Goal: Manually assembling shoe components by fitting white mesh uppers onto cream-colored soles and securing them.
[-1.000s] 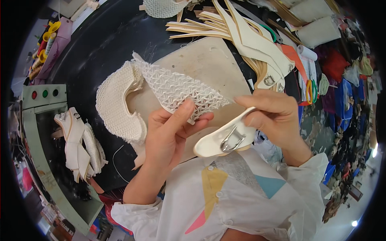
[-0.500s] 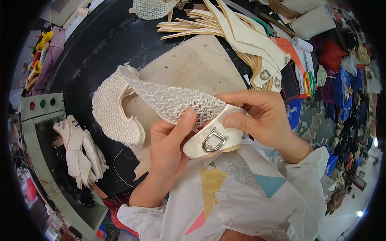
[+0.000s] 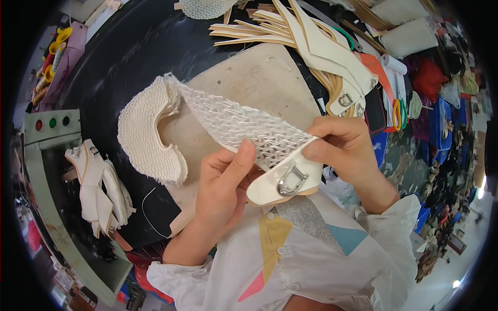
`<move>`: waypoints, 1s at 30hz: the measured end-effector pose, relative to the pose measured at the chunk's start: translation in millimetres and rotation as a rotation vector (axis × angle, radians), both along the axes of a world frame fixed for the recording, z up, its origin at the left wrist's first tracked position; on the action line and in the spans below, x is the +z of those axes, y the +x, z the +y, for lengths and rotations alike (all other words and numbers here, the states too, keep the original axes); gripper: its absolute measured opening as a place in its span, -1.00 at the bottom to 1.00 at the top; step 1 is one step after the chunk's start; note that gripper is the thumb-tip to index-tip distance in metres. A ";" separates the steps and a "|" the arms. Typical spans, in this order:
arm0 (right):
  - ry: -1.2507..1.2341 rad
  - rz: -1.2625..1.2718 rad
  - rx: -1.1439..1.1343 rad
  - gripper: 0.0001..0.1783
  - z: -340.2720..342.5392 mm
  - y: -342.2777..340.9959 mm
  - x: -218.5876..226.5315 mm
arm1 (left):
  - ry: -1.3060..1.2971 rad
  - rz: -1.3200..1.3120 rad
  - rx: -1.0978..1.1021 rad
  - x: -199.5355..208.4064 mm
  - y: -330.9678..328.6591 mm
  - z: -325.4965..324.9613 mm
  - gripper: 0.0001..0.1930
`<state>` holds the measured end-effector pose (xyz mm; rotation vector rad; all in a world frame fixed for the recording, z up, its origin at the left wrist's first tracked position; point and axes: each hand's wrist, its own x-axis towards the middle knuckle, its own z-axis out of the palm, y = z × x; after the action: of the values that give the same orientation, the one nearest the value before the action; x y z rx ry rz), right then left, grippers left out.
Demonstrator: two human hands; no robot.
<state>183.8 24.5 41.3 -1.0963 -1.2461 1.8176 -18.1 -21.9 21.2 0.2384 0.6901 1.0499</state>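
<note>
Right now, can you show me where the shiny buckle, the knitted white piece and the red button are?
Metal buckle (image 3: 290, 180), head view, on its curved bar.
Knitted white piece (image 3: 142, 132), head view, on its wide rounded end.
Red button (image 3: 38, 125), head view, on its face.

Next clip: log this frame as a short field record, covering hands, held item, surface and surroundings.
left hand: thumb pressed on the woven white upper
right hand: pinching the white strap piece with metal buckle against the weave
surface: tan board on a black table
far side: stack of cream strap pieces
left side: finished pieces by a green control box
</note>
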 end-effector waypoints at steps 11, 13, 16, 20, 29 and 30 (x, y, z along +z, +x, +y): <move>0.149 0.110 -0.050 -0.88 -5.6 3.8 -17.2 | -0.010 0.206 -0.009 6.4 3.3 -5.6 -0.66; 0.284 0.014 -0.069 -0.88 -5.5 1.7 -17.5 | -0.017 0.186 -0.002 8.2 3.7 -5.2 -0.68; 0.528 -0.150 -0.083 -0.88 -4.5 0.8 -23.0 | 0.003 0.195 0.034 11.7 7.0 -3.7 -0.76; 0.641 -0.265 -0.129 -0.86 -9.7 -4.8 -21.7 | 0.093 0.331 0.056 15.1 10.3 -5.0 -0.77; 0.478 -0.244 -0.087 -0.79 -4.5 -13.2 -23.0 | 0.300 0.577 0.147 1.7 2.4 -3.8 -0.77; 0.425 -0.272 -0.033 -0.79 -1.5 -9.8 -22.1 | 0.306 0.580 0.146 2.0 1.0 -3.2 -0.77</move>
<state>174.0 23.0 19.2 -1.1294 -1.6675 1.3209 -17.1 -25.0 23.2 0.7877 1.0758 1.2367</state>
